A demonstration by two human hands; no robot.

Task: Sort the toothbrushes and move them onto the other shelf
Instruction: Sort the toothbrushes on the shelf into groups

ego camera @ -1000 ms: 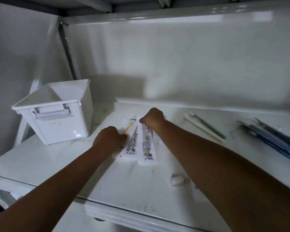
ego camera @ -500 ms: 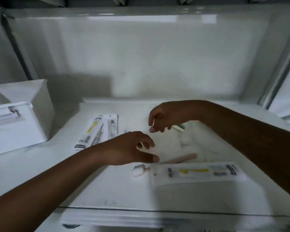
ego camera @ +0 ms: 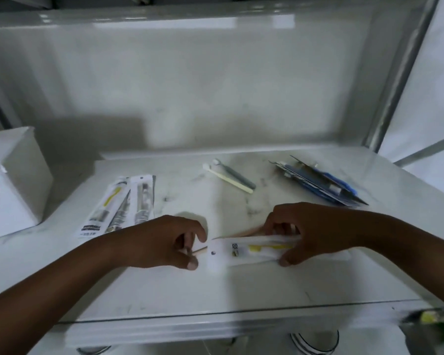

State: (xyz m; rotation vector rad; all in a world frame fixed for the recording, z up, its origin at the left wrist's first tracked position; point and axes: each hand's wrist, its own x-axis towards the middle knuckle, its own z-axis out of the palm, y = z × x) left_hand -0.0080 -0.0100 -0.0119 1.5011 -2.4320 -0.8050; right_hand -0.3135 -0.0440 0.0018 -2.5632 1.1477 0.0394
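The right hand (ego camera: 315, 231) curls over a white packet (ego camera: 246, 251) with a yellow toothbrush inside, thumb under its near edge and fingers over the far edge, pinning it on the shelf (ego camera: 267, 285) for a lift. The left hand (ego camera: 169, 242) is half closed just beside the packet's end, thumb and forefinger pinching what looks like a thin stick (ego camera: 200, 250), though blur hides the contact. Like sits with like, probably for sorting: three packets (ego camera: 121, 203) fanned at left, two loose toothbrushes (ego camera: 231, 176) behind, blue packs (ego camera: 318, 183) far right, a white bin (ego camera: 10, 180) at the left edge
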